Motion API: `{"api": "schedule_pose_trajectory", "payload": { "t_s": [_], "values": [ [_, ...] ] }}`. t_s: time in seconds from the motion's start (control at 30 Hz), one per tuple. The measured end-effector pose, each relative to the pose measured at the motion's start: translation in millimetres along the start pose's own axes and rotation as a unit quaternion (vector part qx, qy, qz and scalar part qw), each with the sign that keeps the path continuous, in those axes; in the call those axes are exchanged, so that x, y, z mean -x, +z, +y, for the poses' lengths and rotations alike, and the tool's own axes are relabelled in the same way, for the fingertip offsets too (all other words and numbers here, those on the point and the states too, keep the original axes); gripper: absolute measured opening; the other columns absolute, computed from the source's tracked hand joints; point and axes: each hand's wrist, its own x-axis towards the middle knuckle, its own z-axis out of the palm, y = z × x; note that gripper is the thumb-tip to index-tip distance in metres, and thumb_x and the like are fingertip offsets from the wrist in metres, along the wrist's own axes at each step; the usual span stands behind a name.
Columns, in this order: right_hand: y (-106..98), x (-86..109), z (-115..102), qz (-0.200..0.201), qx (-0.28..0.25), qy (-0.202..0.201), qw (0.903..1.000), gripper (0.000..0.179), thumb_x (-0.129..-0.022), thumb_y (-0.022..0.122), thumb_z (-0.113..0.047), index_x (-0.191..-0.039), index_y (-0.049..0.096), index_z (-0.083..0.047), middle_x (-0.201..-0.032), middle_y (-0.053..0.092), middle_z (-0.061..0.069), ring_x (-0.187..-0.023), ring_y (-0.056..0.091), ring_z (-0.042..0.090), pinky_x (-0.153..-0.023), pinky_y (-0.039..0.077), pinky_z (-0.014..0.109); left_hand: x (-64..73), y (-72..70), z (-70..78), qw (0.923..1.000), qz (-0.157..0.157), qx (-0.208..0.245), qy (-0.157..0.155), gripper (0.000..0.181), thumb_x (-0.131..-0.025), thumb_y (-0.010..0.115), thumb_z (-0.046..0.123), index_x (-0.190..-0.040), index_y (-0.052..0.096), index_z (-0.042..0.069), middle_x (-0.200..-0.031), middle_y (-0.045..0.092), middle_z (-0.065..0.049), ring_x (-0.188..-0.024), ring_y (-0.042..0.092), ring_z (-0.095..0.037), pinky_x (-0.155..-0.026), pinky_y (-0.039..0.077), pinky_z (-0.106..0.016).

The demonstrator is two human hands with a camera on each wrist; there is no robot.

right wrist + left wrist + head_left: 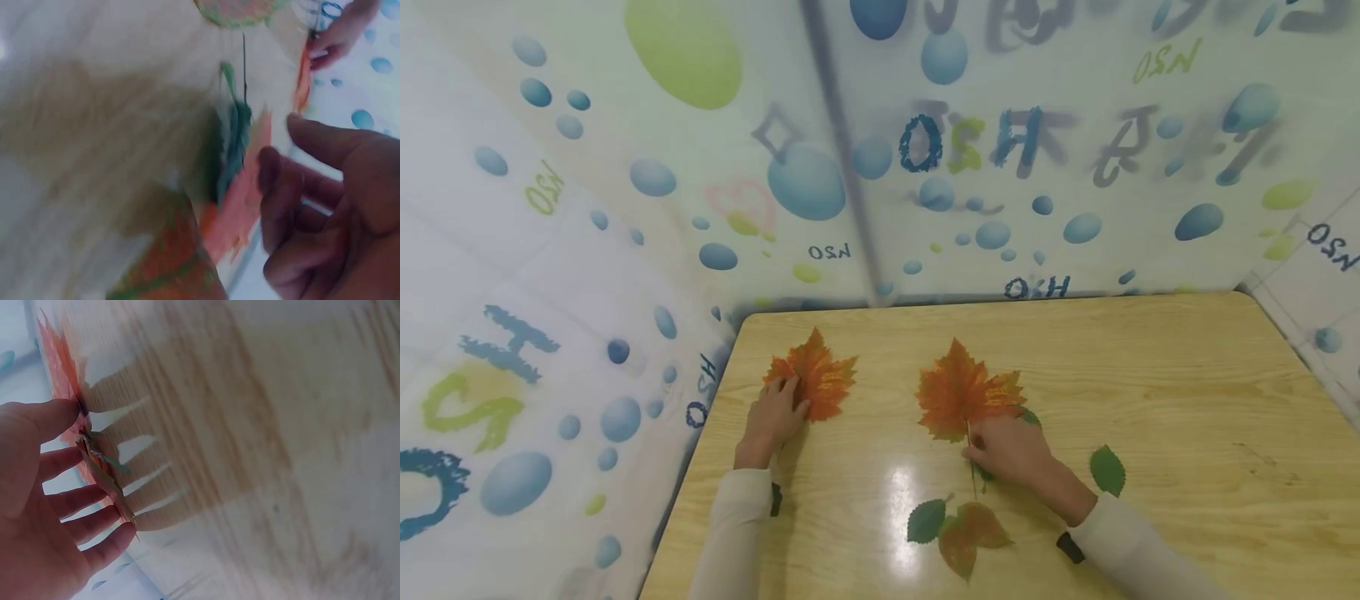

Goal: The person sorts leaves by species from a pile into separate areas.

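Note:
An orange maple leaf [827, 375] lies at the table's far left. My left hand [775, 412] rests on its near left side; in the left wrist view, spread fingertips and thumb touch the leaf [60, 369]. A second orange maple leaf [951, 387] lies farther right, its thin stem pointing towards me. Beside that stem is my right hand [1015, 450]. In the right wrist view its fingers are loosely bent, the thumb stands apart from the index finger, and nothing shows between them. A green leaf [1030, 415] is partly hidden behind this hand.
Nearer me on the wooden table [1187, 367] lie a small green leaf [927, 521] and a reddish-green leaf [973, 533]. Another green leaf [1107, 471] lies close to the right forearm. A patterned fabric wall [1060, 167] rises behind the table.

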Motion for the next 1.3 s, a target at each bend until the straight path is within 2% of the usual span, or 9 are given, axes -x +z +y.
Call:
{"api": "schedule_pose_trajectory", "payload": {
  "t_s": [0.07,0.17,0.3,0.53,0.87,1.07,1.17,1.3],
  "values": [
    [6.1,0.8,-4.4,-0.010,0.011,0.020,0.9997,0.044,-0.086,0.071,-0.026,-0.052,0.046,-0.021,-0.049,0.029,-0.012,-0.048,0.026,0.006,-0.042,0.021,0.022,0.3,-0.1,-0.2,1.0000,-0.001,0.002,0.000,0.057,-0.101,0.054,0.030,-0.149,0.039,0.001,-0.148,0.038,-0.029,-0.134,0.038,-0.050,-0.098,0.039,-0.065],
    [12.9,0.4,-7.6,-0.006,0.023,0.041,0.9989,0.049,-0.084,0.071,-0.022,-0.048,0.038,-0.020,-0.049,0.024,-0.011,-0.048,0.023,0.007,-0.042,0.017,0.023,1.0,-0.1,0.2,1.0000,-0.004,0.004,-0.001,0.058,-0.101,0.054,0.030,-0.149,0.039,0.001,-0.149,0.037,-0.029,-0.135,0.037,-0.050,-0.099,0.038,-0.066],
    [17.0,-1.0,-9.6,0.004,0.028,0.050,0.9984,0.047,-0.084,0.070,-0.019,-0.049,0.038,-0.020,-0.049,0.026,-0.011,-0.047,0.026,0.007,-0.041,0.019,0.024,1.5,0.2,0.0,1.0000,-0.004,0.000,-0.001,0.058,-0.101,0.054,0.031,-0.149,0.038,0.002,-0.149,0.037,-0.029,-0.135,0.037,-0.050,-0.098,0.039,-0.066],
    [18.5,-4.2,-12.9,0.000,0.010,0.063,0.9980,0.044,-0.081,0.061,-0.006,-0.052,0.031,-0.020,-0.051,0.021,-0.010,-0.048,0.021,0.007,-0.040,0.016,0.023,2.3,0.5,-0.8,1.0000,0.000,0.002,-0.004,0.058,-0.101,0.054,0.032,-0.149,0.040,0.003,-0.148,0.039,-0.028,-0.135,0.038,-0.048,-0.097,0.039,-0.065],
    [20.8,-6.4,-15.9,-0.016,-0.003,0.083,0.9965,0.033,-0.077,0.053,-0.003,-0.057,0.033,-0.019,-0.055,0.023,-0.007,-0.050,0.022,0.010,-0.042,0.016,0.025,2.5,0.4,-1.2,1.0000,-0.001,0.000,-0.002,0.058,-0.101,0.053,0.032,-0.149,0.040,0.003,-0.148,0.039,-0.028,-0.134,0.038,-0.049,-0.097,0.040,-0.065],
    [19.8,-9.5,-14.3,-0.027,-0.024,0.105,0.9938,0.034,-0.076,0.057,-0.010,-0.053,0.035,-0.021,-0.052,0.027,-0.008,-0.048,0.025,0.009,-0.040,0.017,0.025,2.7,0.4,1.0,1.0000,-0.007,0.000,-0.004,0.058,-0.102,0.052,0.032,-0.149,0.039,0.003,-0.149,0.037,-0.028,-0.135,0.038,-0.049,-0.098,0.039,-0.065],
    [13.6,-11.8,-16.8,-0.017,-0.038,0.096,0.9945,0.037,-0.078,0.058,-0.011,-0.052,0.034,-0.021,-0.051,0.026,-0.009,-0.048,0.024,0.008,-0.041,0.018,0.023,2.7,0.1,1.7,1.0000,-0.005,0.001,-0.002,0.057,-0.102,0.053,0.032,-0.149,0.039,0.003,-0.149,0.037,-0.028,-0.135,0.038,-0.049,-0.098,0.039,-0.066],
    [4.4,-16.2,-22.6,0.010,-0.065,0.066,0.9956,0.043,-0.078,0.060,-0.009,-0.050,0.029,-0.020,-0.051,0.020,-0.010,-0.049,0.020,0.007,-0.043,0.018,0.022,1.5,-0.1,1.3,1.0000,-0.001,0.008,-0.002,0.057,-0.101,0.053,0.031,-0.149,0.040,0.003,-0.149,0.037,-0.028,-0.136,0.037,-0.049,-0.099,0.037,-0.066]
  ]
}}
